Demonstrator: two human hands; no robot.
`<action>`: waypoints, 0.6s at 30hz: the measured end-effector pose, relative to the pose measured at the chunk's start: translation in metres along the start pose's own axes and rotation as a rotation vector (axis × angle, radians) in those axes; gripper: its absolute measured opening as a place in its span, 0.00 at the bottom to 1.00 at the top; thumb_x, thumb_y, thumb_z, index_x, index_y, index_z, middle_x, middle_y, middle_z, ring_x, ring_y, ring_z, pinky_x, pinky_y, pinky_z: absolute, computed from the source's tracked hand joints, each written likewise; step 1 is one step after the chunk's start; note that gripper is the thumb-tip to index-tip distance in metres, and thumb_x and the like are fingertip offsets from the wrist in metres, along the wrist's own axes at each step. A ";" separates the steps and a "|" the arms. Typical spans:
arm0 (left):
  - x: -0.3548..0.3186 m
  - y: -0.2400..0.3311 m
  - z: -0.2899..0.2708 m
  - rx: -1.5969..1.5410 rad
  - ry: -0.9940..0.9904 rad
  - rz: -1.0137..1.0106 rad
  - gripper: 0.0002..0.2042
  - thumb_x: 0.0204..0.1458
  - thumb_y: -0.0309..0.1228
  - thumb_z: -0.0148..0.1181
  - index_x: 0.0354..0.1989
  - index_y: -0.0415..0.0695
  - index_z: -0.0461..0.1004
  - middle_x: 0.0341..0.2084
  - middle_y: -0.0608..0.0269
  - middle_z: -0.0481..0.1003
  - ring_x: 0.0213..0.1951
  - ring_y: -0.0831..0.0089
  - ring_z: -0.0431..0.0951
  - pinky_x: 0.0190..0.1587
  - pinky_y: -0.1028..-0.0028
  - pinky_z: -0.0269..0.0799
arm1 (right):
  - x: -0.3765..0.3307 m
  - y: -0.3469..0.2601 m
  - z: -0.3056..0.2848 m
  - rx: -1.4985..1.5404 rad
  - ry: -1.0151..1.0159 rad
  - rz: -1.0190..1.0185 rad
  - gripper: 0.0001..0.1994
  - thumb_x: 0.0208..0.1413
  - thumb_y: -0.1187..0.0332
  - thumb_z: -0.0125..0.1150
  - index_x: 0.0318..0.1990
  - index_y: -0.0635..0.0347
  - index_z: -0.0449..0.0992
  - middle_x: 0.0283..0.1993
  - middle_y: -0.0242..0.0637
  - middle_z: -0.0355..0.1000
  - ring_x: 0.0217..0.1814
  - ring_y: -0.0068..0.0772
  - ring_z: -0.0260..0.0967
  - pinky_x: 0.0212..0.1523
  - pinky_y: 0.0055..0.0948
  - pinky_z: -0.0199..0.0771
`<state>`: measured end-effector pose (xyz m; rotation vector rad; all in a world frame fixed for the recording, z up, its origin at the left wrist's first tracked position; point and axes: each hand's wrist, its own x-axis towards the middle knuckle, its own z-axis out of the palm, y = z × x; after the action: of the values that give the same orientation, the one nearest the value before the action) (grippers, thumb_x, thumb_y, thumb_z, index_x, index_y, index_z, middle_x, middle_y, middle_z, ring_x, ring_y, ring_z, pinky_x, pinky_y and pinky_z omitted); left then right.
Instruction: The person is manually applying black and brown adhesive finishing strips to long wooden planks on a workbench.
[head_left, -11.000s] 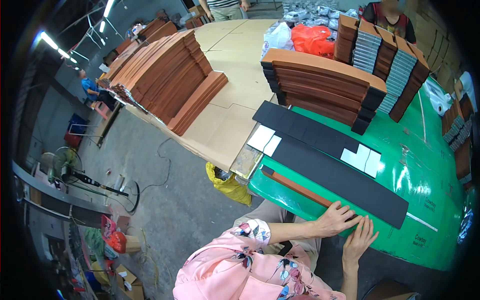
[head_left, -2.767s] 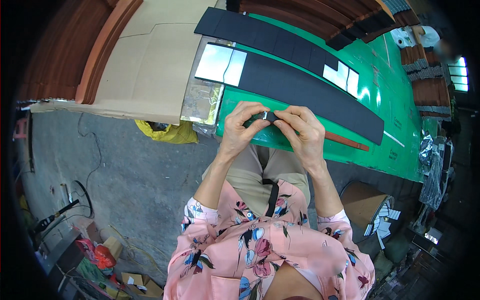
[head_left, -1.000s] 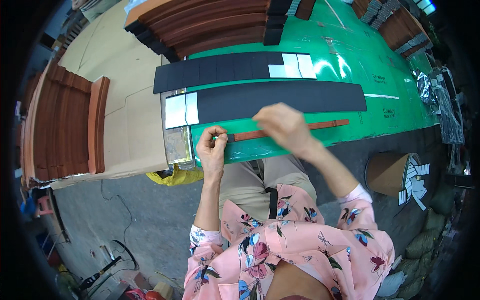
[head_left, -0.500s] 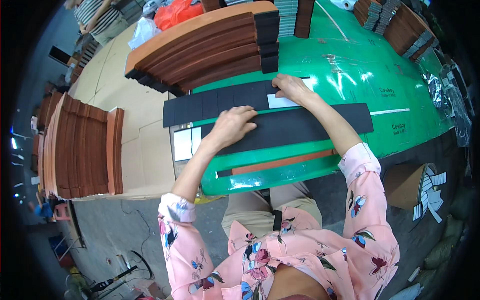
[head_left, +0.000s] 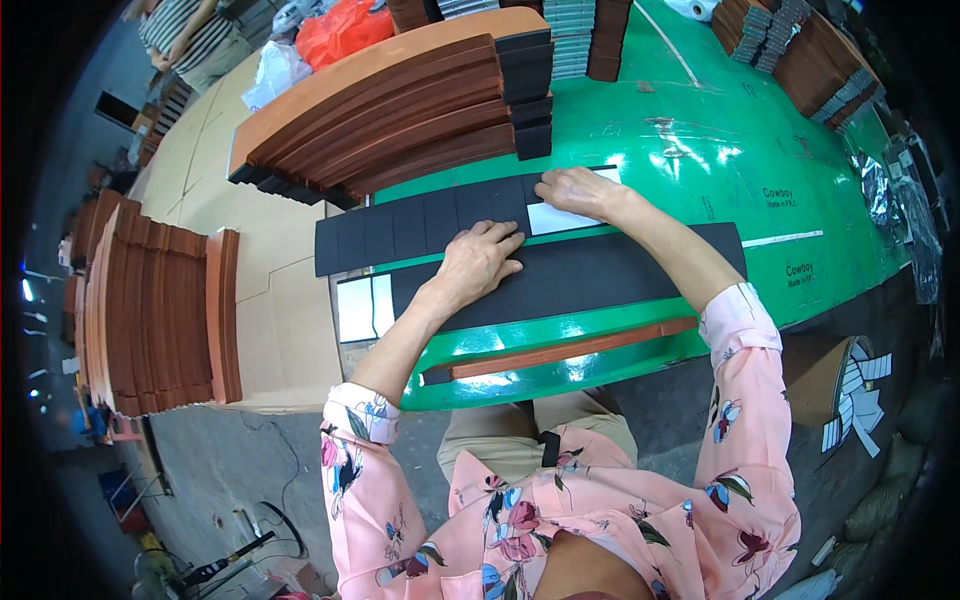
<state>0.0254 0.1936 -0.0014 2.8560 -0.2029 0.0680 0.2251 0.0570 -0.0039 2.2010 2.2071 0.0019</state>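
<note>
Across the green table lies a long black strip [head_left: 600, 268] with a white panel [head_left: 366, 308] at its left end. Just beyond it is a second black strip [head_left: 425, 222], crossed by thin seams, with a white rectangle [head_left: 560, 219] toward its right end. My left hand [head_left: 478, 262] rests palm down on the nearer strip, fingers stretched toward the farther one. My right hand [head_left: 580, 193] is at the farther strip beside the white rectangle, its fingers bent and pressed together. Whatever they pinch is hidden.
Behind the strips stands a stack of brown curved pieces with black ends [head_left: 400, 110]. Another brown stack [head_left: 165, 310] is at left on cardboard. A thin brown strip [head_left: 570, 350] lies along the near table edge. A bin of white scraps [head_left: 835, 385] stands right.
The view has shifted slightly. My right hand has come a little nearer to me, showing more white at the far strip's right end. My left hand has slid slightly right.
</note>
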 end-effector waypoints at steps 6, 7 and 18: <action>0.002 0.007 0.003 0.035 -0.024 -0.022 0.20 0.52 0.39 0.56 0.53 0.45 0.71 0.55 0.62 0.68 0.55 0.62 0.67 0.54 0.61 0.67 | -0.010 0.009 0.010 0.120 0.091 0.161 0.08 0.49 0.74 0.52 0.37 0.67 0.72 0.36 0.47 0.72 0.38 0.45 0.73 0.38 0.38 0.74; 0.001 0.008 0.001 0.040 -0.019 -0.022 0.20 0.52 0.39 0.56 0.53 0.45 0.71 0.55 0.62 0.68 0.55 0.62 0.67 0.54 0.61 0.67 | -0.011 0.008 0.004 0.242 0.152 0.303 0.09 0.50 0.74 0.52 0.38 0.67 0.72 0.36 0.48 0.73 0.36 0.45 0.74 0.37 0.36 0.75; -0.006 0.038 -0.047 0.144 -0.041 -0.080 0.17 0.52 0.32 0.56 0.52 0.49 0.70 0.54 0.58 0.68 0.57 0.60 0.66 0.57 0.48 0.57 | -0.181 -0.034 -0.055 1.697 0.455 0.640 0.13 0.58 0.69 0.56 0.46 0.69 0.68 0.42 0.43 0.72 0.45 0.32 0.73 0.47 0.29 0.76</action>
<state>0.0127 0.1709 0.0535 3.0075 -0.0946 0.0088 0.1906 -0.1228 0.0535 3.7179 1.3652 -2.2365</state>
